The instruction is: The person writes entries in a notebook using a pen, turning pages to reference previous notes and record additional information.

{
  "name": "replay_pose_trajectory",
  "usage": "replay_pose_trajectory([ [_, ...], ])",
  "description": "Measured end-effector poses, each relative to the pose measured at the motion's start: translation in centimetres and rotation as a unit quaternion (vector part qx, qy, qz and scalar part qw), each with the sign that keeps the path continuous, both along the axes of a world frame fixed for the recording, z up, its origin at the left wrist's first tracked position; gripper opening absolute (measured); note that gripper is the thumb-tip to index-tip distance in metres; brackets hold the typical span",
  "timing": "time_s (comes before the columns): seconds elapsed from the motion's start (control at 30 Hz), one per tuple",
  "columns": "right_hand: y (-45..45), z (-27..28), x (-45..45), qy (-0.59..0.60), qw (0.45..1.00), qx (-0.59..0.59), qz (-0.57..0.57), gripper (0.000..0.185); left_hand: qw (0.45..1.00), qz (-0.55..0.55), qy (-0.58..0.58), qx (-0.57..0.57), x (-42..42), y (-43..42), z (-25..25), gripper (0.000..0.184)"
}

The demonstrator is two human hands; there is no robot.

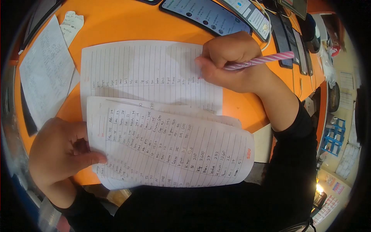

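Observation:
My right hand [230, 62] is closed around a pink-and-white striped pen [270, 60], its tip end hidden by my fingers. That hand rests on the right side of a lined sheet [143, 62], which bears a row of short handwritten words. In front of it, my left hand [63, 150] pinches the left edge of a lined paper [216, 154] filled with handwritten words and numbers, the thumb on top. This held paper is curved and raised near my body, overlapping the lower part of the other sheet.
On the orange table [251, 106], a loose written sheet [46, 73] and a small crumpled slip [72, 27] lie at the left. A lit phone [205, 17] and several other phones stand along the back right. A blue rack [334, 135] is beyond the right edge.

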State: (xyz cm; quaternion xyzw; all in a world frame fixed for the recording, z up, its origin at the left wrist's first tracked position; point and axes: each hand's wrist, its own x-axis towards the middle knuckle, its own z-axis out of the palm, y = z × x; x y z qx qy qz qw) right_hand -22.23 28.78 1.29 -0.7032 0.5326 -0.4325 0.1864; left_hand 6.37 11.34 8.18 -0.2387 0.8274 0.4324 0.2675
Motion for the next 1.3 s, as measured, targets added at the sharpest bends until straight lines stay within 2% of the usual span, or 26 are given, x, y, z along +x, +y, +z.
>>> replay_pose_trajectory([
  [0.1, 0.0, 0.1, -0.1, 0.005, 1.000, 0.002, 0.001, 0.039, 0.999, 0.003, 0.033, -0.002, 0.1, 0.1, -0.4, 0.031],
  [0.17, 0.1, 0.4, -0.4, 0.040, 0.999, 0.008, 0.008, 0.041, 1.000, -0.007, 0.018, -0.008, 0.1, 0.0, -0.3, 0.033],
  [0.27, 0.2, 0.4, -0.4, 0.017, 0.999, 0.031, -0.008, 0.042, 1.000, -0.008, 0.019, -0.011, 0.1, 0.0, -0.3, 0.034],
  [0.47, 0.2, 0.4, -0.6, 0.052, 0.999, 0.015, 0.003, 0.042, 0.999, -0.004, 0.040, -0.010, 0.5, 0.0, -0.7, 0.034],
  [0.57, 0.3, 0.2, -1.0, 0.000, 1.000, 0.003, -0.023, 0.043, 0.999, -0.010, 0.035, -0.008, 0.2, 0.0, -0.6, 0.031],
  [0.67, 0.5, -0.4, -1.0, -0.102, 0.995, -0.006, -0.013, 0.041, 1.000, -0.009, 0.028, -0.005, 0.1, 0.1, -0.4, 0.030],
  [0.77, 0.4, 1.2, -1.1, 0.025, 0.999, 0.033, 0.028, 0.046, 1.000, 0.003, 0.019, 0.001, 0.0, 0.1, -0.3, 0.030],
  [1.0, 0.4, 1.2, -0.8, 0.010, 0.999, 0.030, 0.023, 0.046, 0.999, -0.001, 0.049, 0.000, 0.6, -0.1, -0.7, 0.035],
  [1.3, 0.5, 0.8, -0.7, -0.006, 0.999, 0.038, 0.029, 0.044, 1.000, 0.019, 0.013, 0.013, 0.3, -0.1, -0.3, 0.037],
])
